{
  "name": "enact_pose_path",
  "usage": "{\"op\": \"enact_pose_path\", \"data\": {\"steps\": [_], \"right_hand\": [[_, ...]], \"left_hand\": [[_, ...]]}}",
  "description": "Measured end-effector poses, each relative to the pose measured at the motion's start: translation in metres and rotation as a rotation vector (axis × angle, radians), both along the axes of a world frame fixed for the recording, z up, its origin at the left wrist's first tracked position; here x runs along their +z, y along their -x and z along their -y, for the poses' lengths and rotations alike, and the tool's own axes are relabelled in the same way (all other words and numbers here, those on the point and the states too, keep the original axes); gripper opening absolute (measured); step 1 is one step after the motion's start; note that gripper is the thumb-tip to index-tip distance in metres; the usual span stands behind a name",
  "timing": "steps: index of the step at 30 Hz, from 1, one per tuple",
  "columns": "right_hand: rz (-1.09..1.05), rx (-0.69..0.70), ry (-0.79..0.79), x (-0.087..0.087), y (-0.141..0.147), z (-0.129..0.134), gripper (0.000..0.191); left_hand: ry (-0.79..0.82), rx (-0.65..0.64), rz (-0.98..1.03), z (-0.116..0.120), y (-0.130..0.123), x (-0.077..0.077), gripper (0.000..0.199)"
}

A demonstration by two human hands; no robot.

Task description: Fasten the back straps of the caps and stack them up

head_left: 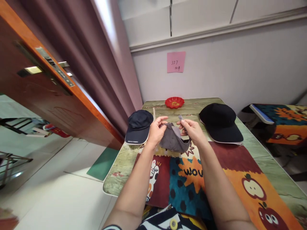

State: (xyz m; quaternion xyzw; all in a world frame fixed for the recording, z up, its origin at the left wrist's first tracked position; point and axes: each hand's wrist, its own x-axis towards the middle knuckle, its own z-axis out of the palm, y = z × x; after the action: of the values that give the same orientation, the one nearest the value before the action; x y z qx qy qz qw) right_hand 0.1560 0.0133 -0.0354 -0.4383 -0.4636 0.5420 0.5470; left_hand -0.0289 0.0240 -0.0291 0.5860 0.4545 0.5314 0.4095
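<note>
A grey baseball cap (173, 142) is held above the patterned mat, its back opening and strap toward my hands. My left hand (157, 129) is closed on the cap's left edge, thumb and fingers pinching the fabric near a small buckle. In my right hand (191, 129), thumb and fingers pinch a small grey tab (180, 118), which looks like the end of the cap's strap; the link to the cap is partly hidden by the fingers. On the left rests a navy cap (139, 121) with white lettering on its brim. A black cap (219, 118) lies to the right.
A red scalloped dish (174, 103) stands at the far end of the wood-patterned table (115, 179). The colourful mat (182, 198) covers the near part. An open wooden door (59, 89) and a curtain are at left; another table (287, 121) stands at right.
</note>
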Motion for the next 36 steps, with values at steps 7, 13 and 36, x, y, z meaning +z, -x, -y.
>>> {"op": "enact_pose_path", "data": {"steps": [7,13,36], "right_hand": [[0.043,0.068,-0.015,-0.007,0.004,-0.001,0.045],[0.120,0.108,-0.050,-0.003,0.012,0.003,0.047],[0.057,0.043,-0.039,0.000,0.014,0.005,0.043]], "left_hand": [[0.118,0.095,0.110,0.016,0.005,-0.011,0.035],[0.096,0.075,0.046,0.016,0.001,-0.010,0.033],[-0.567,0.301,-0.848,0.040,-0.019,0.006,0.019]]}}
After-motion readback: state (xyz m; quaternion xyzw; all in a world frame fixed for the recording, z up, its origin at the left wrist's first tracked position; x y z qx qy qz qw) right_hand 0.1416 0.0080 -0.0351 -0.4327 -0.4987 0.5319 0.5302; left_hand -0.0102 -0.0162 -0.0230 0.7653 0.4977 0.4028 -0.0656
